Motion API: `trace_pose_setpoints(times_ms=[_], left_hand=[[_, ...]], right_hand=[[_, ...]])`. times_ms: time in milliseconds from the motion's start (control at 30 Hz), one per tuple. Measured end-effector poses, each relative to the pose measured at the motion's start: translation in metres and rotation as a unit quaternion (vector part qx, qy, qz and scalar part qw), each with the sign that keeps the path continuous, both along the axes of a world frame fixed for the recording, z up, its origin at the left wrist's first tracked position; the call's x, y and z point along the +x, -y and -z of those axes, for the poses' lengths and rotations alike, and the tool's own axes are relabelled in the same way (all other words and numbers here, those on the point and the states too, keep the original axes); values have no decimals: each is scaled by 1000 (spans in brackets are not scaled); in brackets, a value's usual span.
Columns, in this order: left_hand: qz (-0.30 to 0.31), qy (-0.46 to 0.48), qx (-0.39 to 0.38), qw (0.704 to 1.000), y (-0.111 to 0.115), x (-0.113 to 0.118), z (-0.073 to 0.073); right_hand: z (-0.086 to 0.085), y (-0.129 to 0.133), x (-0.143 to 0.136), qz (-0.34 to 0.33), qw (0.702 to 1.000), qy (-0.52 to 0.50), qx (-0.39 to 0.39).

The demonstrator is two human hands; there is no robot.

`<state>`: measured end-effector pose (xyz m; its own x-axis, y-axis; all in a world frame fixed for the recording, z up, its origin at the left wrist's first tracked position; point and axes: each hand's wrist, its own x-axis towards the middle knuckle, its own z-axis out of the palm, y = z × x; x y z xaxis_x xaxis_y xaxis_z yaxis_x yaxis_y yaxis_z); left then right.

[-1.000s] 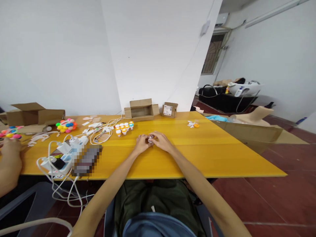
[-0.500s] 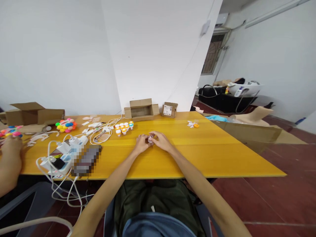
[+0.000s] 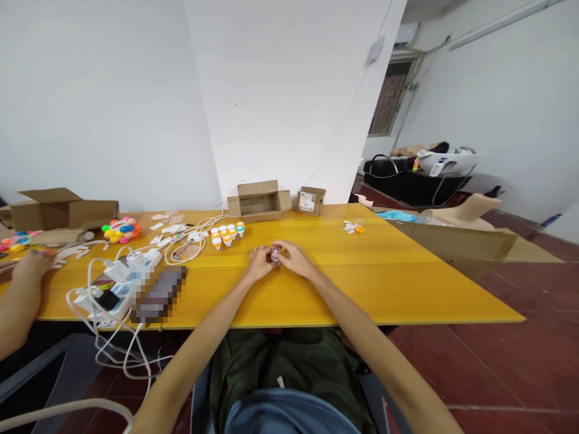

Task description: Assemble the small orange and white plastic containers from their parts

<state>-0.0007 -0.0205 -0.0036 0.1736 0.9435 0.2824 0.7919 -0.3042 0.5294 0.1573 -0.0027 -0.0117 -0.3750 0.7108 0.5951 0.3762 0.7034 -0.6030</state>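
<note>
Just above the yellow table (image 3: pixel 389 283), my left hand (image 3: pixel 261 263) and my right hand (image 3: pixel 293 259) meet with their fingers curled around a small, round, clear and whitish piece (image 3: pixel 275 255). It is too small and too covered by fingers to name its kind. Both hands are closed on it, one from each side. Left of my hands stands a cluster of several small white pieces with orange or blue tops (image 3: pixel 227 234). Off to the right lie small white bits with an orange piece (image 3: pixel 359 229).
An open cardboard box (image 3: pixel 260 205) and a smaller labelled box (image 3: pixel 310 201) stand against the wall. At left are a power strip (image 3: pixel 122 295) with cables, a blurred dark device (image 3: pixel 160 294), colourful balls (image 3: pixel 121 229) and another person's hand (image 3: pixel 34 265).
My hands stay in nearly the same place around the small piece, with slight finger movement. The other person's hand at the far left has shifted a little to the right.
</note>
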Motion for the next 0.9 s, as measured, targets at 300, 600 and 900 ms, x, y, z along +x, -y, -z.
trace_pose_setpoints(times_ms=[300, 600, 900], left_hand=[[2, 1, -2, 1000, 2, 0, 0], [2, -1, -5, 1000, 0, 0, 1], [6, 2, -2, 1000, -1, -1, 1]], right_hand=[[1, 0, 1, 6, 1000, -6, -3], [4, -3, 0, -5, 1000, -24, 14], [5, -4, -1, -1, 1000, -25, 12]])
